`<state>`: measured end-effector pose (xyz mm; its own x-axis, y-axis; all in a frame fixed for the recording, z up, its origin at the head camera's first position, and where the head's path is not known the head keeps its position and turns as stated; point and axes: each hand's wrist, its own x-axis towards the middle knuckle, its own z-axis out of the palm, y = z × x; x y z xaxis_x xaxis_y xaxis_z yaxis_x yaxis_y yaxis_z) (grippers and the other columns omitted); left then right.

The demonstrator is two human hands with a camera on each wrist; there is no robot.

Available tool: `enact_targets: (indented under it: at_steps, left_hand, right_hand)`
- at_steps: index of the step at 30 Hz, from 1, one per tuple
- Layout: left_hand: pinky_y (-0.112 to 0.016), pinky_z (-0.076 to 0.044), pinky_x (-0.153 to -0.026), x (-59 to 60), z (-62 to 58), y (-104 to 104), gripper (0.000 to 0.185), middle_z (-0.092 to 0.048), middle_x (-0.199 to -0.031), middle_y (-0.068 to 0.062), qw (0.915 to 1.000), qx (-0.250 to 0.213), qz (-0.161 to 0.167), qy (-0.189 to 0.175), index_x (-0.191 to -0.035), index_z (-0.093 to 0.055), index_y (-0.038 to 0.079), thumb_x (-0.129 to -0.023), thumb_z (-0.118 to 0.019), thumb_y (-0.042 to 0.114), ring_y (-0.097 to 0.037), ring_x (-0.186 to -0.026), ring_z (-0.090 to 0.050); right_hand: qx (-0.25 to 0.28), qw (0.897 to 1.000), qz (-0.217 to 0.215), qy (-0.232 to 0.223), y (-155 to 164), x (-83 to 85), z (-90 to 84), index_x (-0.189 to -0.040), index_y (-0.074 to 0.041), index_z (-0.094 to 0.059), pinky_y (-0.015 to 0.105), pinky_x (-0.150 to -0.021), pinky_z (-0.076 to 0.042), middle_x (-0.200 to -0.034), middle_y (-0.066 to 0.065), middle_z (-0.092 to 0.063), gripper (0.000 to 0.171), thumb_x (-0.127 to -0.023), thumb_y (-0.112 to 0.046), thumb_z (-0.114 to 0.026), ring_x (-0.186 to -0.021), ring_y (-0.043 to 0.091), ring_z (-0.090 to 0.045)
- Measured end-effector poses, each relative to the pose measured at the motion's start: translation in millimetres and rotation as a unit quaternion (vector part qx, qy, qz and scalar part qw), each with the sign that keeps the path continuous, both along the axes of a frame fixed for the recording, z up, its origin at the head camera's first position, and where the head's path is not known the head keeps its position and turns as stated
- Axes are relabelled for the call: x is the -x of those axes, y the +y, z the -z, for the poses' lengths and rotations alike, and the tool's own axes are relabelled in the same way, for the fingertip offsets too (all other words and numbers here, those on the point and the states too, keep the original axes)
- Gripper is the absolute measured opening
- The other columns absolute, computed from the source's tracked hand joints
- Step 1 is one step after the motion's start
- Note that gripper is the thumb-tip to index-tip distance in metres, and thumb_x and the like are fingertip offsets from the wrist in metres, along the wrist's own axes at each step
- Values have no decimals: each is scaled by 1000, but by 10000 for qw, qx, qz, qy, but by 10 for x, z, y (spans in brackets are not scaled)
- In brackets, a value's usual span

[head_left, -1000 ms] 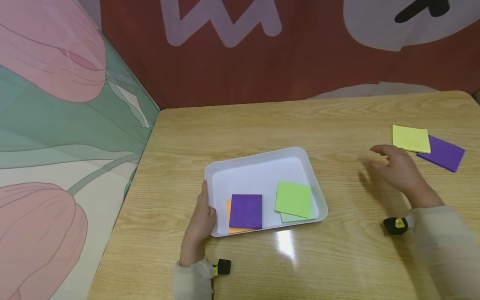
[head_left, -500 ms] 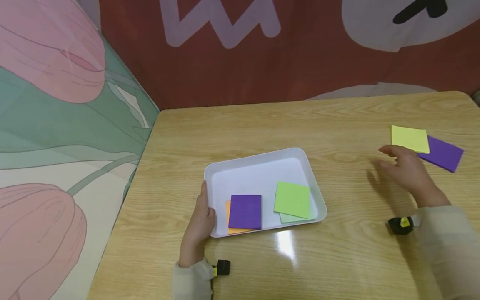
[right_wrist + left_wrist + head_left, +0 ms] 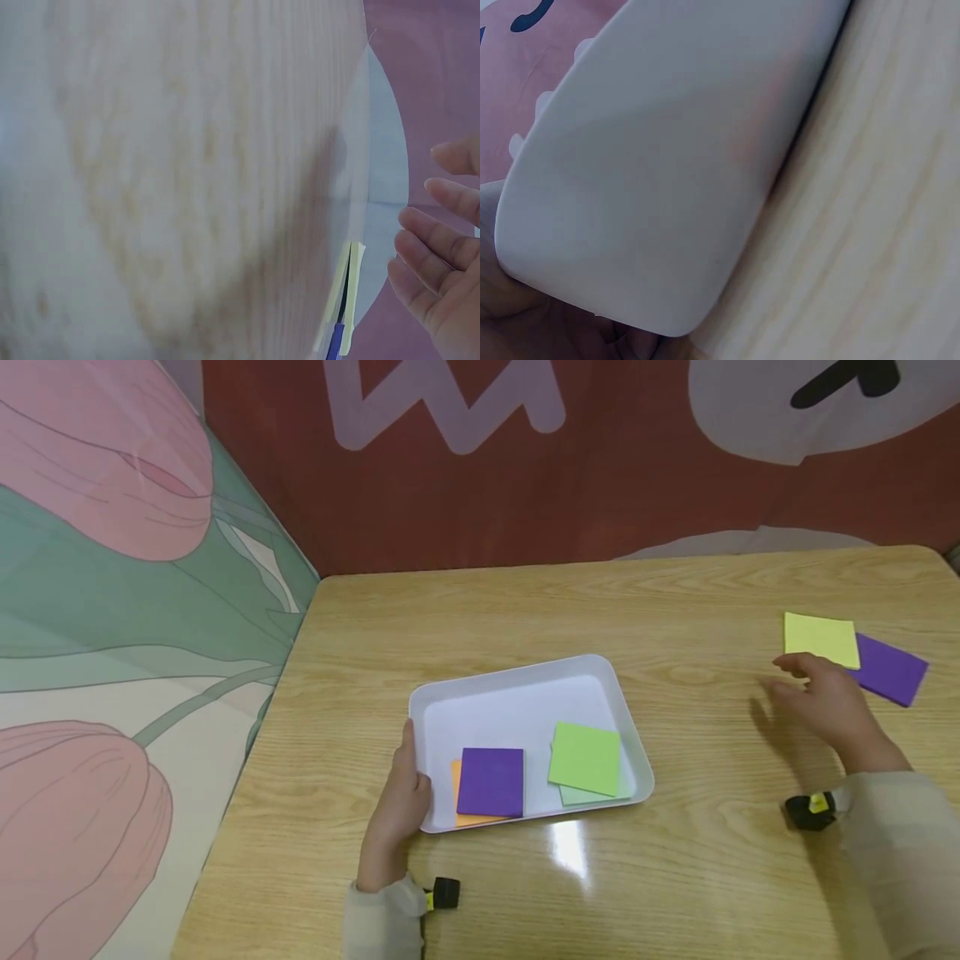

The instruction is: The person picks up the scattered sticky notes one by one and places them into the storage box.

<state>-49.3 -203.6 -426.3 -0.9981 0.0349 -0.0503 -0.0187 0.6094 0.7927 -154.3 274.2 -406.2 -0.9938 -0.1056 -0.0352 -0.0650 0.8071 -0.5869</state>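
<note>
In the head view, my left hand (image 3: pixel 400 804) holds the left end of a shallow white tray (image 3: pixel 517 678), with its fingers along the outer wall and thumb at the rim. The left wrist view shows the tray's outer wall (image 3: pixel 652 172) close up. In the tray, a purple square (image 3: pixel 491 782) overlaps an orange one (image 3: pixel 462 821), and a green square (image 3: pixel 585 758) lies over a pale green one (image 3: pixel 576 797). My right hand (image 3: pixel 828 706), fingers loosely bent and holding nothing, hovers close to a yellow square (image 3: pixel 821 638), which overlaps another purple square (image 3: pixel 891 668).
A wood-grain table (image 3: pixel 525 610) carries everything. Behind it hangs a red patterned cloth (image 3: pixel 622 485), and a floral cloth (image 3: pixel 135 635) stands along its left side. Each wrist wears a small black camera (image 3: pixel 810 811).
My right hand has drifted to the right, nearer the purple square beside the yellow one. The left hand and the tray have stayed put.
</note>
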Motion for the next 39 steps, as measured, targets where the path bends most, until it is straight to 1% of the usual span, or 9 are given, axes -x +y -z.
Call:
enact_targets:
  at_steps: [5, 9, 12, 20, 28, 31, 35, 39]
  left_hand:
    - [-43, -11, -101, 6, -11, -1, 65, -11, -133, -34, 9999, 19, 63, 129, -133, 2, -10, -75, -27, -13, -34, -124, -11]
    - [-43, -11, -101, 11, -10, -3, 65, -10, -133, -34, 9999, 5, 73, 145, -133, 2, -10, -75, -27, -13, -33, -124, -11]
    - [-43, -11, -101, 12, -12, -3, 65, -11, -133, -34, 9999, 6, 66, 143, -133, 2, -10, -75, -27, -13, -33, -124, -12]
    - [-42, -10, -101, 7, -11, 6, 65, -10, -134, -32, 10000, -9, -5, 11, -134, 2, -8, -76, -26, -12, -32, -125, -10]
    - [-42, -10, -101, 8, -1, 9, 65, -10, -134, -32, 10000, -71, 11, 57, -134, 2, -9, -76, -26, -13, -32, -125, -11]
    - [-42, -10, -101, 8, 1, 8, 65, -10, -135, -32, 9999, -89, 28, 80, -134, 2, -9, -76, -26, -13, -32, -125, -11]
    - [-41, -9, -101, 7, -1, 6, 65, -6, -137, -28, 9999, -115, 25, -4, -134, 4, -8, -76, -25, -13, -29, -126, -8]
    - [-40, -8, -101, 9, -6, 6, 65, -4, -138, -26, 9999, -119, 25, -79, -135, 5, -6, -77, -24, -13, -27, -126, -6]
  right_hand:
    - [-4, 10000, 34, 42, 28, 6, 14, -114, 13, -40, 56, -73, -31, -112, 36, -38, 43, -88, -21, -45, -94, 50, -37]
    - [41, 9999, 20, 99, 50, 3, 17, -113, 13, -40, 56, -71, -31, -111, 36, -39, 41, -88, -18, -45, -93, 50, -37]
    - [96, 9999, 35, 43, 69, 4, 20, -114, 13, -39, 56, -70, -32, -111, 36, -38, 41, -88, -18, -44, -93, 50, -37]
    - [113, 9998, 110, -92, 140, 37, 53, -114, 14, -39, 56, -71, -31, -108, 37, -39, 42, -88, -19, -43, -95, 50, -35]
    - [-5, 9993, 252, -262, 204, 79, 53, -114, 13, -38, 57, -72, -30, -107, 38, -37, 46, -89, -25, -41, -96, 50, -34]
    - [-46, 9992, 257, -306, 223, 87, 46, -114, 14, -37, 57, -72, -30, -107, 39, -37, 46, -88, -24, -41, -95, 51, -34]
    - [-49, 9993, 227, -289, 246, 99, 43, -113, 14, -38, 57, -71, -31, -106, 39, -37, 44, -88, -22, -42, -94, 51, -35]
    - [-49, 9990, 268, -352, 280, 118, 55, -114, 13, -37, 56, -71, -31, -107, 39, -37, 46, -88, -25, -40, -94, 51, -35]
